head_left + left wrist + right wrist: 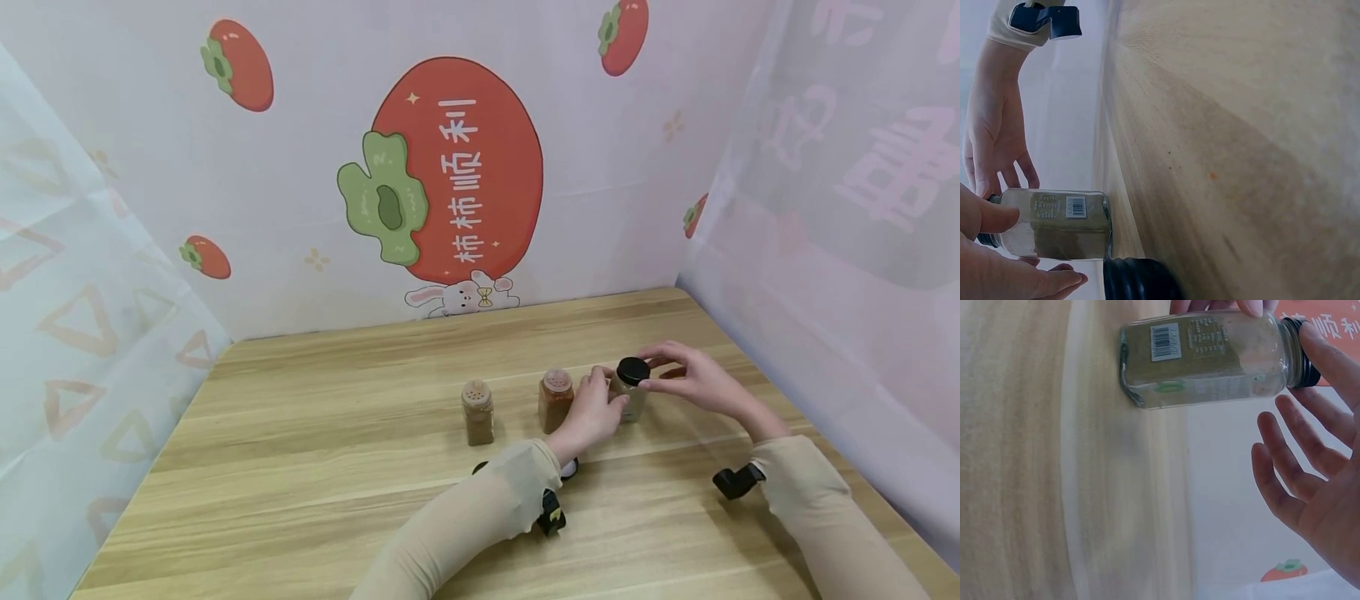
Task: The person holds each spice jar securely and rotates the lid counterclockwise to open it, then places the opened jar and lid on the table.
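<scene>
A square clear glass spice jar (632,408) with a black screw lid (633,370) stands on the right of the table. My left hand (592,414) grips the jar's body, thumb on the near side, as the left wrist view shows. My right hand (697,382) pinches the lid between thumb and forefinger, its other fingers spread apart. Greenish-brown powder partly fills the jar (1204,359), which bears a barcode label. Just left of my left hand stands a jar of red-brown spice (556,406), its perforated shaker top uncovered.
A second uncovered shaker jar with brown powder (477,421) stands farther left. Partly behind my left forearm, a round lid (570,469) lies on the wooden table (300,433), and another dark edge (480,467) shows beside the sleeve. Printed cloth walls enclose the table.
</scene>
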Motion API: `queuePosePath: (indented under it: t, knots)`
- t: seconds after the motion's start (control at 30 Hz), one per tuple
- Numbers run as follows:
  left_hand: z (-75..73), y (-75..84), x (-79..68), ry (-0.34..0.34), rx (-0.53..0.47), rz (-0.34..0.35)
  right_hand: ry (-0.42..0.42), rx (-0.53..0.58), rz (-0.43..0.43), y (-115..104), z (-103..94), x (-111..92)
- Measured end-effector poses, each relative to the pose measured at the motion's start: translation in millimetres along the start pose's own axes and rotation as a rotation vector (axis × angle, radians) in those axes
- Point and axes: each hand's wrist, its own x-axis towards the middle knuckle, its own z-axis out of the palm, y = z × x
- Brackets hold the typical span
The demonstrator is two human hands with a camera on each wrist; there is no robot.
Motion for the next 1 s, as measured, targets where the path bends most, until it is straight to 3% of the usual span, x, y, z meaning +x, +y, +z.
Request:
queuePosePath:
  t: [0.57, 1.0]
  knots:
    - [-0.4, 1.1, -1.6, 0.006, -0.002, 0.009, -0.086, 0.074, 0.021, 7, -6.3, -3]
    - [-1.6, 1.3, -0.6, -0.010, -0.002, -0.018, 0.044, 0.007, 0.103, 1, 3.2, -11]
